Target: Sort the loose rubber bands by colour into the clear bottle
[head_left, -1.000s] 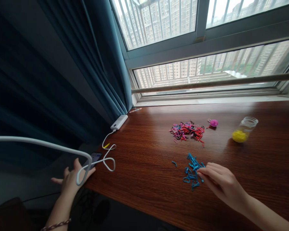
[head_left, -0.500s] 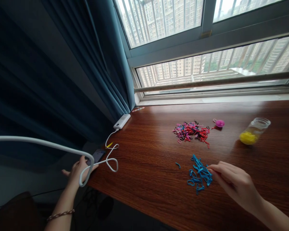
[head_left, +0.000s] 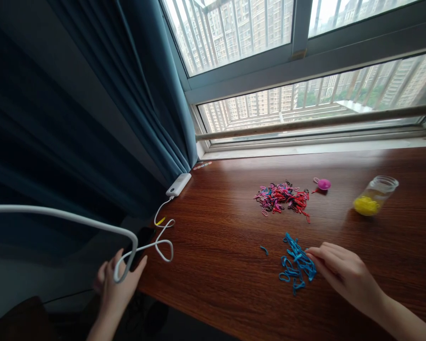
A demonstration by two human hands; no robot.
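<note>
My right hand (head_left: 341, 265) is closed in a pinch at the right edge of a loose pile of small blue rubber bands (head_left: 298, 260). Its thumb and forefinger meet on the bands; how many they grip is hidden. A single blue band (head_left: 264, 250) lies to the left of the pile. At the table's left edge my left hand (head_left: 119, 282) has its fingers apart around the near end of a dark phone (head_left: 145, 234). A white cable (head_left: 131, 233) passes in front of this hand and hides part of it.
Behind the blue pile lies a heap of pink, red and black bands (head_left: 283, 196). A magenta round item (head_left: 323, 184) and a tilted clear jar (head_left: 381, 188) with yellow contents stand to the right. A white power bank (head_left: 178, 184) sits by the curtain (head_left: 163, 94).
My left hand has drawn back toward me with its fingers spreading, and the phone's screen has gone dark. My right hand stays at the blue pile. The view has shifted slightly.
</note>
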